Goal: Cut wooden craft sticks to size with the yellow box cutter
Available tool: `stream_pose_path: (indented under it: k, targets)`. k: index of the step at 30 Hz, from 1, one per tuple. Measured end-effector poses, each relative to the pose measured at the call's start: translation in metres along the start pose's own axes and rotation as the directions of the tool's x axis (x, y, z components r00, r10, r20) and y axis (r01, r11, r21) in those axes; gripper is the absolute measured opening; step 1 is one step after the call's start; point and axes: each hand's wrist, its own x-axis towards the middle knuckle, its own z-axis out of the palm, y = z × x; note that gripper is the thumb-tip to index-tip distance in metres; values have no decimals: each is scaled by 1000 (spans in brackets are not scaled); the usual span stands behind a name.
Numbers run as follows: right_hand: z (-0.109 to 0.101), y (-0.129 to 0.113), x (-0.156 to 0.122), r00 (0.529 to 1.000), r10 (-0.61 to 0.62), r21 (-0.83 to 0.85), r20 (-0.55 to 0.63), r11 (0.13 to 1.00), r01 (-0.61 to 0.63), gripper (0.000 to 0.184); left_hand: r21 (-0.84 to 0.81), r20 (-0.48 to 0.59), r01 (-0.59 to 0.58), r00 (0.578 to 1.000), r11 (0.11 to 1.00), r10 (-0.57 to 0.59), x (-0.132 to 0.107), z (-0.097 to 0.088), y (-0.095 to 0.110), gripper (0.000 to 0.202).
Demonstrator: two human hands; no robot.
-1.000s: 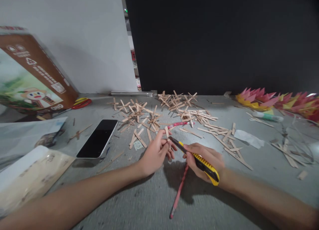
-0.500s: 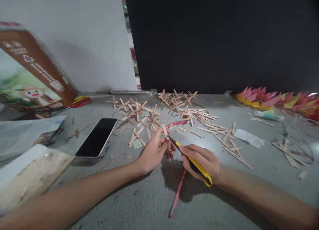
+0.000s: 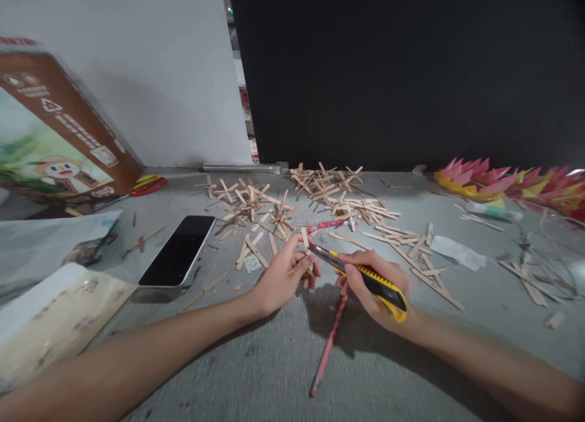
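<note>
My left hand [image 3: 284, 277] pinches a short wooden stick [image 3: 304, 238] upright just above the grey tabletop. My right hand [image 3: 375, 288] grips a yellow and black utility knife [image 3: 365, 277], and the blade tip meets the stick at my left fingertips. A red pencil [image 3: 328, 344] lies on the table under my right hand, pointing toward me. Many loose wooden sticks and glued stick crosses [image 3: 256, 208] are scattered just beyond both hands.
A black phone [image 3: 178, 250] lies left of my hands. A brown printed carton [image 3: 55, 147] leans at far left, with plastic bags [image 3: 50, 312] in front of it and scissors [image 3: 147, 185] beside it. Pink and yellow paper flowers [image 3: 503, 187] and a glue tube [image 3: 491, 213] sit at right.
My right hand has tilted the knife and shifted slightly up and right, the blade staying at the stick. The left hand has hardly moved.
</note>
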Motion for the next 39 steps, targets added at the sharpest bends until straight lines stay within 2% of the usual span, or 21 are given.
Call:
stream_pose_path:
  k: [4,11,15,16,18,21,28,39]
  targets:
    - [-1,0,2,991,128,178,27,975,-131,13,0,2,17,1000,1000,-17,0,0,2,32]
    - [3,0,7,970,243,296,16,925,-237,16,19,-13,29,1000,999,-29,1,0,1,40]
    - [7,-6,4,956,282,332,79,897,-292,16,2,-1,11,1000,1000,-11,0,1,1,39]
    - [7,-8,4,961,269,335,65,901,-275,16,-8,0,4,1000,1000,-4,0,1,0,38]
    - [5,-11,4,976,215,318,-32,928,-194,15,-29,-14,1,1000,1000,-2,0,1,0,34]
    - [1,-9,5,981,116,227,-157,971,-78,13,-48,-45,19,999,999,-21,1,2,0,34]
    - [2,8,-3,996,-43,41,-72,998,46,19,-56,-40,24,999,998,-27,2,2,-1,37]
    - [1,4,-2,992,-123,-89,12,988,123,26,-39,-50,18,999,999,-20,1,4,-1,36]
